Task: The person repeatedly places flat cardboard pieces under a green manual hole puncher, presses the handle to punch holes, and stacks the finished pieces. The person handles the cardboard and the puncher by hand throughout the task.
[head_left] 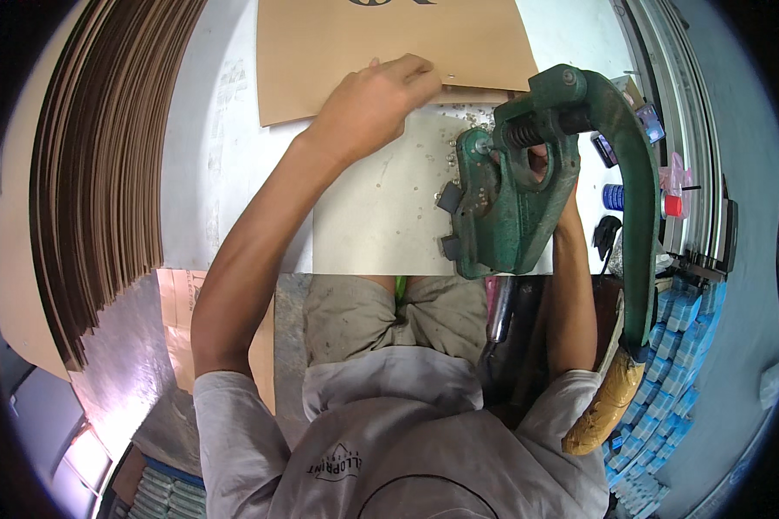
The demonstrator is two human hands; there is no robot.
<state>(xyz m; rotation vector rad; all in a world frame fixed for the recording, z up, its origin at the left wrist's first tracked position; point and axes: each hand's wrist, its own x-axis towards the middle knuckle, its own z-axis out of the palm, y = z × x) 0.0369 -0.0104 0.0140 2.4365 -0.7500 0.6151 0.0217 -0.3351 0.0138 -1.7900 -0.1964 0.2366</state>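
My left hand (381,95) rests on the near edge of a flat brown cardboard sheet (337,52), fingers curled over its corner by a small metal eyelet. A green cast-iron hand press (511,199) stands on the white table (372,208) to the right. My right hand (541,164) is mostly hidden behind the press body, reaching in under its head. The press's long green lever (636,199) curves down to a yellow-wrapped grip (610,402) at the lower right.
A tall stack of brown cardboard sheets (95,173) fills the left side. Small metal eyelets (441,143) are scattered on the table. Small containers and a dark tool (619,195) sit at the right, with blue boxes (679,346) stacked below.
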